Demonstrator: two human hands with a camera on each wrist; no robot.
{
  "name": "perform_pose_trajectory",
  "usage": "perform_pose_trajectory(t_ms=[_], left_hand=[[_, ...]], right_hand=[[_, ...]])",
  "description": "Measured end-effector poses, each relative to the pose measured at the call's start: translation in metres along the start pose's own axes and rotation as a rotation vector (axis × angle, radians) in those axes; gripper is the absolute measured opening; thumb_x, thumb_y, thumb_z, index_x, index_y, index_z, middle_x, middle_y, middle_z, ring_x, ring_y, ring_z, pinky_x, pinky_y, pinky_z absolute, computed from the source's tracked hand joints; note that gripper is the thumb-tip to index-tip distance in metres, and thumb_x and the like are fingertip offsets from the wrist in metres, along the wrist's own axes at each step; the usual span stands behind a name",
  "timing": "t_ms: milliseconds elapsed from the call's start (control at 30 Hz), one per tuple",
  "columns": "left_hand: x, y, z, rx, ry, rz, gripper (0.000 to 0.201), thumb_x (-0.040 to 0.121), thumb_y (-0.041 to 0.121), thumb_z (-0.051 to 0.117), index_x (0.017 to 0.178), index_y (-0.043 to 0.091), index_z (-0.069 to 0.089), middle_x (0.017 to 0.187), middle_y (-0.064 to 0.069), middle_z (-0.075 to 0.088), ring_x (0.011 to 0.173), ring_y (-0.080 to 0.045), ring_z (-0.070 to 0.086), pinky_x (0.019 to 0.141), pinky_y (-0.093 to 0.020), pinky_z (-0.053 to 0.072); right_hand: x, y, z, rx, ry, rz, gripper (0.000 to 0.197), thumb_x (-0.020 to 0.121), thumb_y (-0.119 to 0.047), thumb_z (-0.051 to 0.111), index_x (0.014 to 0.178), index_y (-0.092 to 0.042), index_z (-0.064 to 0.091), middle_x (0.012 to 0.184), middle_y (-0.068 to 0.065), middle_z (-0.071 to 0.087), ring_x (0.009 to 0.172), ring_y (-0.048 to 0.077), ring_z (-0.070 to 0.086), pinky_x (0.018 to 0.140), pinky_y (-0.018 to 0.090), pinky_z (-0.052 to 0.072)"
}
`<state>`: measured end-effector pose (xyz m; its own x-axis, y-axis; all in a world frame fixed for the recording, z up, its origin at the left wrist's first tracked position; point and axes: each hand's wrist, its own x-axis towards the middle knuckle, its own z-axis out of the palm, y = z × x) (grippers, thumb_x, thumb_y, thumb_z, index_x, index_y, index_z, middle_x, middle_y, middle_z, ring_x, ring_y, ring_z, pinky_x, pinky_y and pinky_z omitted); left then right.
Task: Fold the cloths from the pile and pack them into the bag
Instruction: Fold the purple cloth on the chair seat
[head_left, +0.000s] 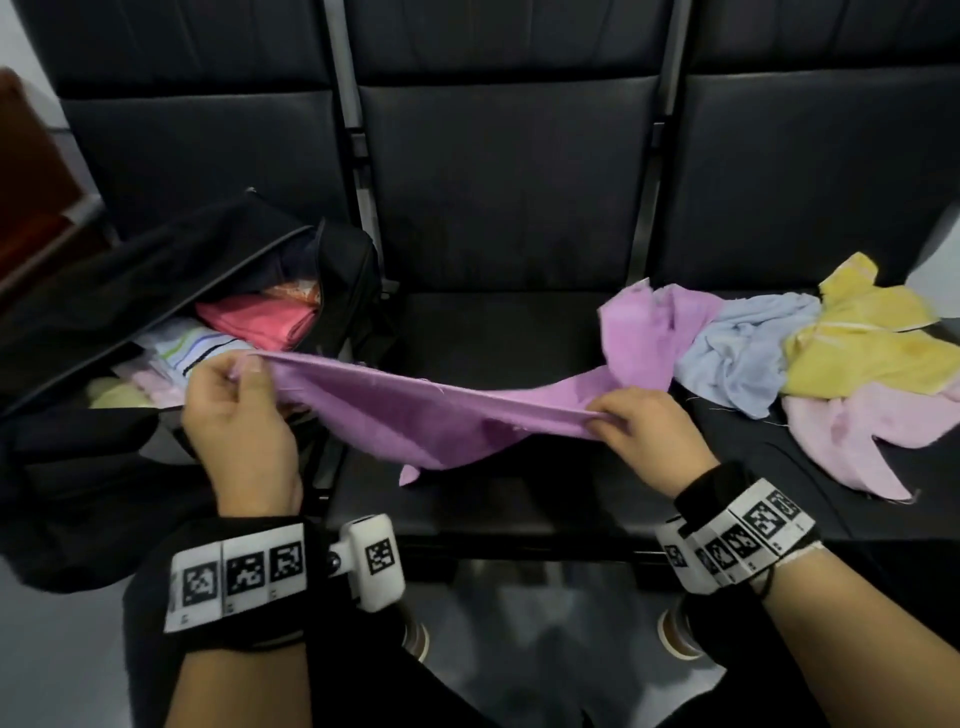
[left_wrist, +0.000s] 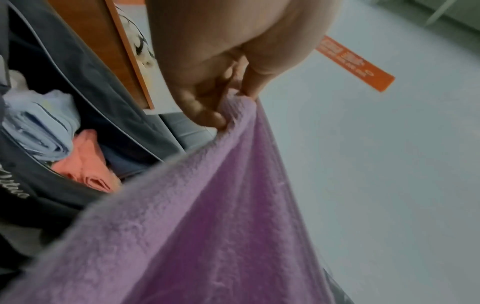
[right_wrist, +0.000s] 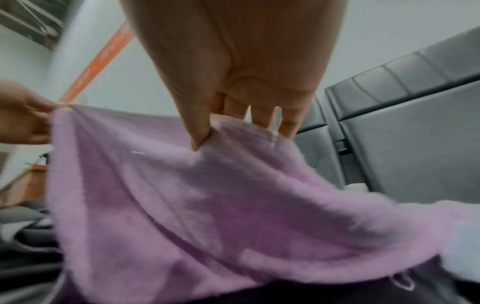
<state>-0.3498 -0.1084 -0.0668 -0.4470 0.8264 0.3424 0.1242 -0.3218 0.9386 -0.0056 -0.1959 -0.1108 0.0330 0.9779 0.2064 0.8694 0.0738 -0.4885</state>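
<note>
A purple cloth (head_left: 415, 410) hangs stretched between both hands above the middle seat. My left hand (head_left: 239, 415) pinches one end of it beside the open bag. My right hand (head_left: 644, 431) pinches the other end, and the rest of the cloth trails right into the pile. In the left wrist view my left hand (left_wrist: 228, 107) grips the purple cloth (left_wrist: 207, 216) by its edge. In the right wrist view my right hand (right_wrist: 228, 123) holds the purple cloth (right_wrist: 207, 205) between thumb and fingers. The black bag (head_left: 130, 291) lies open on the left seat with folded cloths (head_left: 260, 322) inside.
The pile on the right seat holds a light blue cloth (head_left: 737, 353), a yellow cloth (head_left: 872, 343) and a pale pink cloth (head_left: 857, 436). Dark padded seats (head_left: 509, 208) run across the back. A wooden piece of furniture (head_left: 31, 182) stands at the far left.
</note>
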Motion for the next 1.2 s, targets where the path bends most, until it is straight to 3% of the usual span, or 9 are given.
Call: perform_pose_trajectory(t_ms=[100, 200, 333, 433, 500, 633, 867, 1033, 1200], left_hand=[[0.001, -0.006, -0.001, 0.071, 0.001, -0.057, 0.009, 0.089, 0.024, 0.051, 0.084, 0.026, 0.058, 0.082, 0.002, 0.06, 0.075, -0.006, 0.055, 0.077, -0.037, 0.049], [-0.022, -0.007, 0.015, 0.102, -0.196, -0.104, 0.02, 0.084, 0.011, 0.046, 0.09, 0.027, 0.057, 0.091, -0.013, 0.06, 0.082, -0.024, 0.054, 0.077, -0.054, 0.047], [-0.066, 0.005, 0.044, 0.117, -0.6, -0.124, 0.034, 0.077, 0.003, 0.041, 0.085, 0.02, 0.069, 0.08, -0.019, 0.065, 0.067, -0.025, 0.057, 0.063, -0.038, 0.046], [-0.087, 0.014, 0.06, 0.222, -0.91, 0.047, 0.042, 0.078, -0.01, 0.05, 0.097, 0.018, 0.074, 0.1, 0.001, 0.065, 0.092, -0.004, 0.062, 0.079, -0.025, 0.048], [-0.096, 0.018, 0.068, 0.242, -1.012, 0.085, 0.035, 0.082, -0.001, 0.061, 0.105, 0.021, 0.075, 0.105, 0.006, 0.062, 0.103, -0.003, 0.06, 0.083, -0.016, 0.046], [-0.101, 0.012, 0.075, 0.289, -0.94, 0.158, 0.017, 0.083, 0.008, 0.075, 0.095, 0.02, 0.079, 0.093, 0.008, 0.064, 0.092, -0.005, 0.063, 0.083, -0.023, 0.05], [-0.097, 0.004, 0.068, 0.4, -0.762, 0.247, 0.014, 0.083, 0.01, 0.073, 0.074, 0.017, 0.066, 0.08, 0.008, 0.059, 0.075, -0.01, 0.059, 0.072, -0.036, 0.05], [-0.071, -0.002, 0.057, 0.332, -0.454, 0.184, 0.02, 0.083, -0.003, 0.068, 0.076, 0.016, 0.064, 0.081, 0.0, 0.062, 0.073, 0.0, 0.057, 0.073, -0.016, 0.044], [-0.031, -0.016, 0.029, 0.286, -0.078, -0.017, 0.006, 0.088, 0.012, 0.062, 0.087, 0.017, 0.065, 0.081, -0.008, 0.063, 0.07, -0.011, 0.053, 0.078, -0.037, 0.049]], right_hand=[[-0.002, 0.005, 0.001, 0.149, 0.072, 0.081, 0.009, 0.088, -0.015, 0.068, 0.079, -0.015, 0.069, 0.066, -0.002, 0.065, 0.064, 0.018, 0.06, 0.066, 0.035, 0.048], [-0.001, -0.015, 0.007, 0.304, 0.059, 0.045, 0.018, 0.088, -0.017, 0.068, 0.071, -0.023, 0.063, 0.058, -0.009, 0.059, 0.054, 0.005, 0.049, 0.058, 0.018, 0.039], [0.001, -0.042, 0.011, 0.406, -0.017, -0.044, 0.012, 0.089, -0.02, 0.068, 0.079, -0.025, 0.065, 0.066, -0.01, 0.064, 0.06, 0.0, 0.052, 0.062, 0.013, 0.041], [0.002, -0.054, 0.01, 0.442, -0.087, -0.083, 0.008, 0.092, -0.019, 0.065, 0.086, -0.021, 0.069, 0.073, -0.006, 0.068, 0.067, 0.005, 0.059, 0.068, 0.022, 0.049], [0.002, -0.058, 0.009, 0.454, -0.107, -0.07, 0.01, 0.094, -0.019, 0.062, 0.089, -0.018, 0.071, 0.076, -0.004, 0.07, 0.071, 0.01, 0.062, 0.073, 0.031, 0.052], [-0.001, -0.058, 0.005, 0.454, -0.135, -0.038, 0.013, 0.096, -0.02, 0.061, 0.09, -0.017, 0.072, 0.075, 0.0, 0.071, 0.071, 0.017, 0.063, 0.073, 0.038, 0.053], [-0.006, -0.039, 0.005, 0.311, -0.15, -0.093, 0.006, 0.086, -0.022, 0.073, 0.08, -0.021, 0.071, 0.065, -0.01, 0.057, 0.063, 0.002, 0.049, 0.064, 0.02, 0.039], [-0.007, -0.008, 0.008, -0.076, -0.234, -0.113, 0.02, 0.086, -0.035, 0.072, 0.076, -0.018, 0.072, 0.072, -0.001, 0.054, 0.081, 0.021, 0.054, 0.081, 0.036, 0.041], [-0.015, 0.018, 0.008, -0.234, -0.165, -0.053, 0.016, 0.087, -0.041, 0.068, 0.084, -0.028, 0.076, 0.085, -0.004, 0.066, 0.097, 0.018, 0.057, 0.088, 0.037, 0.036]])
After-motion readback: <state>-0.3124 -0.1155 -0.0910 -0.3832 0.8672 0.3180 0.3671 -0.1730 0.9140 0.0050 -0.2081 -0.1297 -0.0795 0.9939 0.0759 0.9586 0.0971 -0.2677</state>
